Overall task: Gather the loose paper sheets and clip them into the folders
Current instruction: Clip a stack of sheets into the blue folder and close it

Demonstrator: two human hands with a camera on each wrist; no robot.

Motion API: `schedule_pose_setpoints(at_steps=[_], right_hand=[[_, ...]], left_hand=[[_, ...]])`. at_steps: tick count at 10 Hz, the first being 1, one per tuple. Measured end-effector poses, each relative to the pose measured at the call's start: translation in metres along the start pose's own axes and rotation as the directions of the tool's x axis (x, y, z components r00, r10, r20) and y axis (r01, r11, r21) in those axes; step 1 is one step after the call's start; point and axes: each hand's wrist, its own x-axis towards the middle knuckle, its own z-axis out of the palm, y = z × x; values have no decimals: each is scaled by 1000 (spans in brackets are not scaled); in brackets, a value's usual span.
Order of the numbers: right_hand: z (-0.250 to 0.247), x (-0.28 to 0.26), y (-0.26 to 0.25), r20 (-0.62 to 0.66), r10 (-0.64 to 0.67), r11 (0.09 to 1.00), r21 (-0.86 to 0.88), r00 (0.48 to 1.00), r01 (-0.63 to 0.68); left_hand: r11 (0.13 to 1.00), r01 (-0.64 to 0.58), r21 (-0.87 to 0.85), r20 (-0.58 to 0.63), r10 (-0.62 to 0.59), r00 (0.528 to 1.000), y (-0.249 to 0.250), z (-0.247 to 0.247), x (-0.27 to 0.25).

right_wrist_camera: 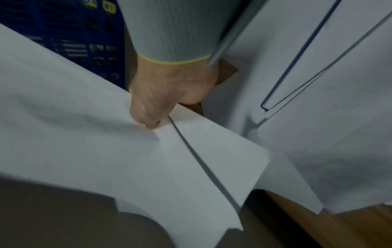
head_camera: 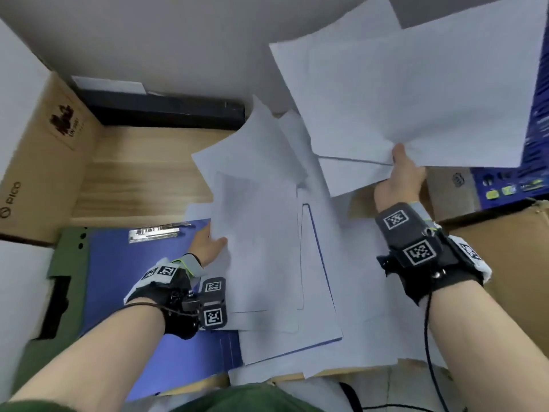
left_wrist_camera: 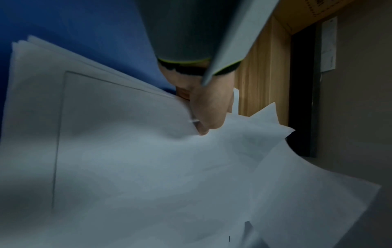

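Observation:
An open blue folder [head_camera: 118,257] with a metal clip [head_camera: 157,230] lies on the wooden desk, partly buried under loose white sheets [head_camera: 320,292]. My left hand [head_camera: 209,243] pinches the left edge of a sheaf of white sheets [head_camera: 255,203] and holds it lifted over the folder; the left wrist view shows the thumb [left_wrist_camera: 208,115] on top of that sheaf [left_wrist_camera: 127,159]. My right hand [head_camera: 401,171] is raised at the right and pinches several large white sheets [head_camera: 416,93] by their lower edge, as the right wrist view shows with the thumb [right_wrist_camera: 148,115] pressed on the paper [right_wrist_camera: 106,151].
A brown cardboard box [head_camera: 38,150] stands at the left, a black bar-shaped device [head_camera: 166,111] at the back. A blue printed box [head_camera: 537,129] and another cardboard box [head_camera: 505,263] sit at the right. A green folder [head_camera: 65,254] peeks out under the blue one.

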Motion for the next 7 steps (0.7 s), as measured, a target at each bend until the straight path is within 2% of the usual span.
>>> schedule_pose_setpoints(at_steps=[1,2,3,4,5,6,7], right_hand=[[-6,-21,15,129,89,995,-47,988,-84],[-14,-44,52,166,222,920,-364,961,-149],[-27,-54,87,181,274,855,-496,944,-153],[-53,-73,130,132,424,708,-665,896,-237],[-68,-88,150,128,489,611,-756,863,-234],[-76,-110,157,157,571,543,-808,806,-228],[-84,-115,162,183,640,480,-854,746,-202]], left_hand=[[999,32,-11,53,-31,998,-4,-19,-19],[994,89,-57,55,-86,995,-14,-40,-30],[977,139,-160,76,-128,989,-23,-50,-30],[940,177,-291,110,-151,982,-46,-59,-31],[913,214,-346,136,-177,975,-45,-55,-42],[863,288,-414,198,-224,954,-46,-46,-53],[919,207,-336,89,-188,978,-56,-43,-53]])
